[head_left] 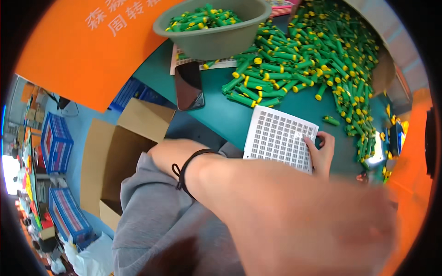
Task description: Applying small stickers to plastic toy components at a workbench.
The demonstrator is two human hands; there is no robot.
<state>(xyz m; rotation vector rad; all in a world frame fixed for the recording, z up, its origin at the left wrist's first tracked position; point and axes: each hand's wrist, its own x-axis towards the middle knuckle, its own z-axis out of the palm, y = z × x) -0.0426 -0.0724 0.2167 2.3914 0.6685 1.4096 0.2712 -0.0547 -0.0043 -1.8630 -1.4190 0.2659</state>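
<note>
A white sheet (281,139) with rows of small grey rectangles, like labels, lies on the green table. My right hand (324,149) grips its right edge, with the thumb on top and the fingers curled at the edge. Large and blurred close to the camera is my left hand (313,211), with a black cord (182,172) round its wrist. Its fingers are too smeared to read; it covers the lower edge of the sheet and my right wrist. Beyond the sheet lies a heap of small green tubes (285,69) with yellow ends; one loose tube (331,120) lies near my right hand.
A grey-green basin (216,41) holding more tubes stands at the back, partly over another sheet (174,64). A dark phone (189,87) lies near the table edge. Left of my lap is an open cardboard box (99,165). An orange panel (87,60) rises behind it.
</note>
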